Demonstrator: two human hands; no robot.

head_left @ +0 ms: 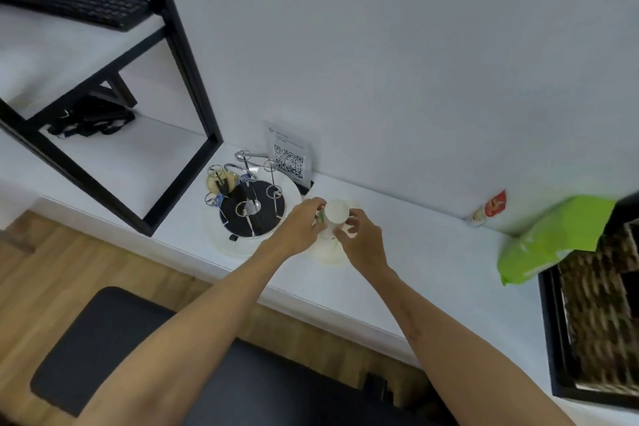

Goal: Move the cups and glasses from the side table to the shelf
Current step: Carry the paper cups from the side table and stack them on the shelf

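A white cup (336, 212) with a green mark on its side stands upside down over a pale saucer (325, 252) on the white side table (432, 263). My left hand (301, 224) grips the cup from the left and my right hand (359, 235) grips it from the right. Left of the cup is a chrome cup rack (249, 197) on a round black base, resting on a white plate. The black-framed shelf (121, 162) with white boards rises at the left.
A QR-code sign (288, 157) leans on the wall behind the rack. A green bag (553, 235) and a woven basket (601, 315) sit at the right, a small sachet (489, 207) by the wall. A keyboard (72, 0) and black cables (90, 119) occupy the shelf. A black stool (103, 339) stands below.
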